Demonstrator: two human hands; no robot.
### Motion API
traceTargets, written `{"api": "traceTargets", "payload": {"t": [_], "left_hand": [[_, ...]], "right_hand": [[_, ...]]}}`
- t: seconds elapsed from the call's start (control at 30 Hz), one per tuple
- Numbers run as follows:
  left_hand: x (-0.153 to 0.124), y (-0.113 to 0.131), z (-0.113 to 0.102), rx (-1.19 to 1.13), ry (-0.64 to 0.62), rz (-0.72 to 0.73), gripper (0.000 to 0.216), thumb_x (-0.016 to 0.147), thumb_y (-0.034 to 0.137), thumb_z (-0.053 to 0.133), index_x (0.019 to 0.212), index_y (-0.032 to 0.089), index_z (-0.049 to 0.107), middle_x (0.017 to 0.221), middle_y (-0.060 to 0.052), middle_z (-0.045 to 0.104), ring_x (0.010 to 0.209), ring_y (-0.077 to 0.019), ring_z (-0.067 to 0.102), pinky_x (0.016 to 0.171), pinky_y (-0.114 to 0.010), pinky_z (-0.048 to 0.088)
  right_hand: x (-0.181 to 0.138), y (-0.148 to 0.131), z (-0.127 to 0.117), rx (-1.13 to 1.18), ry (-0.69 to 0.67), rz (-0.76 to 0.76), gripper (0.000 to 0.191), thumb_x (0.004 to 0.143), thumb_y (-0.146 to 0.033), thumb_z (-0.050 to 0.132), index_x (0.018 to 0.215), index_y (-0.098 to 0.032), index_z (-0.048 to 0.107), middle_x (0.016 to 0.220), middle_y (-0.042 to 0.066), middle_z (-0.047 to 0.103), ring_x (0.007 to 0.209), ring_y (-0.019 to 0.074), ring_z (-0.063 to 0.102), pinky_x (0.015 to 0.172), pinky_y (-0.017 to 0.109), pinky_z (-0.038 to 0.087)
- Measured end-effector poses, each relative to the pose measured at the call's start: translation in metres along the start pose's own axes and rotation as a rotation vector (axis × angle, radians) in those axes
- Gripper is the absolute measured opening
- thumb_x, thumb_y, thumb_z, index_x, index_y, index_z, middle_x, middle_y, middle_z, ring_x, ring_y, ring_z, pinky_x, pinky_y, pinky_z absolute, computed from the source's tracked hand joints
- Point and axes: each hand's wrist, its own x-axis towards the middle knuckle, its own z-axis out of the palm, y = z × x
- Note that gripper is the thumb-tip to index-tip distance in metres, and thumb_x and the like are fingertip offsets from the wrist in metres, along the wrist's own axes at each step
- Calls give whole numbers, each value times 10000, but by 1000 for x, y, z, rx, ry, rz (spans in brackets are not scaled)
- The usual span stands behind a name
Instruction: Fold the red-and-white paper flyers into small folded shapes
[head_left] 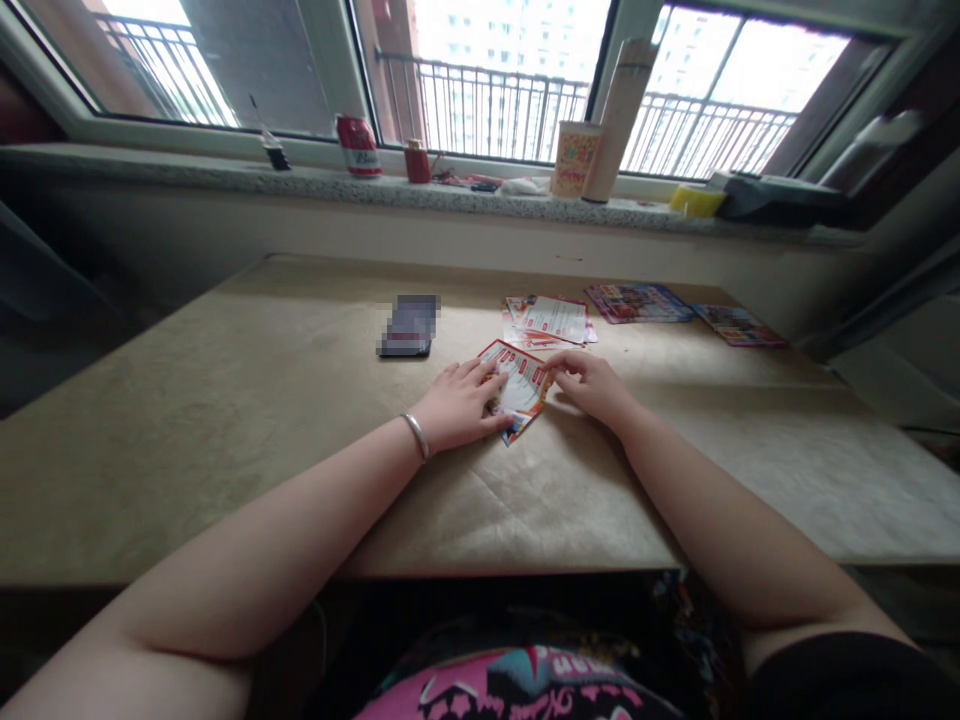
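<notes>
Leaflet [523, 378] lies on the tabletop [225, 430] between both hands, seemingly partly folded and unfinished. The left hand [454, 408] presses it from nine o'clock, its grip spread; the right hand [600, 388] seems to pinch its edge at three o'clock. Loose sheets [556, 318] at one o'clock and a colourful stack [637, 303] at two lie untouched; whether these are done or waiting, I cannot tell.

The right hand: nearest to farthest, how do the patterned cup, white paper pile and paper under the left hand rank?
1. Paper under the left hand: at fingertips of the right hand.
2. White paper pile: beyond, slightly left.
3. Patterned cup: on the windowsill.
</notes>
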Motion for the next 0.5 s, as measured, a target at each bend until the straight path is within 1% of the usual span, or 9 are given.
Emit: {"api": "traceTargets", "payload": {"t": [0.07,0.1,0.17,0.23,0.3,0.4,0.5], "left_hand": [[0,0,-1,8,8,-41,660,882,621,454,1412,228,432,1497,-124,370,1369,-330,332,1133,-498,238],[-1,0,-2,17,16,-58,627,891,587,467,1412,240,431,1493,-114,372,1367,-318,333,1142,-492,223],[0,0,-3,33,21,-85,564,907,525,479,1404,262,437,1466,-99,397,1354,-301,349,1151,-479,210],[0,-1,-3,44,14,-97,512,918,485,477,1384,275,462,1414,-100,444,1318,-297,391,1144,-478,220],[1,-3,-3,53,14,-90,463,925,452,474,1350,272,502,1353,-102,494,1270,-293,437,1134,-481,233],[2,-6,-4,65,32,-49,396,933,396,467,1295,264,558,1298,-88,551,1218,-278,482,1127,-480,240],[3,-9,-6,73,31,-17,370,941,386,449,1266,269,582,1291,-71,577,1180,-273,516,1100,-491,266]], "right_hand": [[0,0,-2,-22,24,-56,234,786,-126,498,854,-206,706,837,20,708,818,168,630,798,312,492],[0,0,-3,-42,33,-81,253,771,-102,496,851,-212,710,850,19,712,848,172,630,825,319,486],[-1,0,-4,-86,55,-119,271,753,-82,515,870,-220,716,859,24,713,857,179,626,824,323,488],[0,0,-5,-131,58,-171,251,758,-92,544,882,-225,718,860,31,710,840,183,623,810,329,492],[0,-1,-5,-175,32,-246,218,781,-113,564,880,-233,717,864,33,706,843,187,622,832,348,488],[1,-1,-7,-229,22,-334,173,819,-157,580,865,-247,721,915,43,688,911,194,613,890,378,468],[0,-2,-10,-265,40,-373,119,828,-221,617,858,-253,727,1016,56,674,997,209,594,931,404,448]]}}
